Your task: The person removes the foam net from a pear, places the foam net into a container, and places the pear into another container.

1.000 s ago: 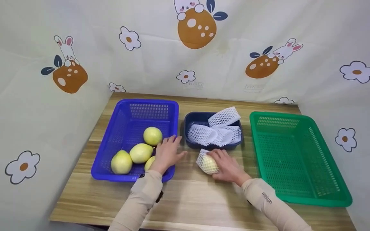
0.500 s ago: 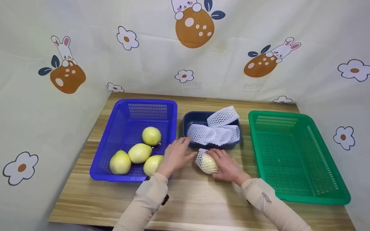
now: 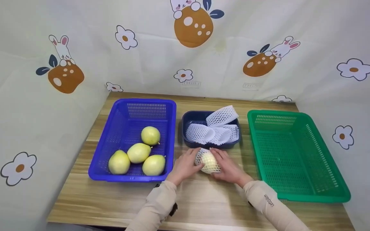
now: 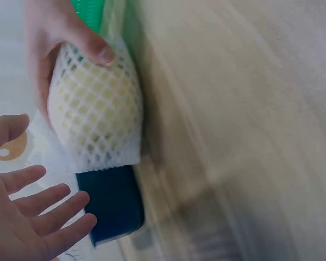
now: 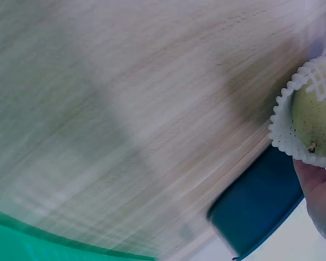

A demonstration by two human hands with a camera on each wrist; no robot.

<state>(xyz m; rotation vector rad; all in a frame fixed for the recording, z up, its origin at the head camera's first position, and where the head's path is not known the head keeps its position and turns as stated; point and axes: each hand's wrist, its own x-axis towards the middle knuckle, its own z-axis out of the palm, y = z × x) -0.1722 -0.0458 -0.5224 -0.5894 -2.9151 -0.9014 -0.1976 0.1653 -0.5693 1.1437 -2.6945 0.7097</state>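
A yellow-green pear (image 3: 210, 163) lies in a white foam net sleeve (image 3: 201, 155) on the wooden table, in front of a navy tray. My right hand (image 3: 227, 166) grips it from the right, thumb over the net in the left wrist view. Beside it on the left is my left hand (image 3: 183, 165), fingertips right at the sleeve's edge in the head view. The left wrist view shows that hand's fingers (image 4: 57, 202) spread and holding nothing. From the right wrist, the pear's stem end (image 5: 313, 142) shows inside the sleeve's open mouth.
On the left, a blue basket (image 3: 100, 144) holds several bare pears (image 3: 139, 153). The navy tray (image 3: 185, 138) behind my hands contains several foam net sleeves (image 3: 222, 116). A green basket (image 3: 300, 154) stands on the right, and a printed curtain (image 3: 153, 61) surrounds the table (image 3: 201, 205).
My left hand has moved right from the blue basket's edge to the netted pear. My right hand has kept its grip on the pear, almost in place.
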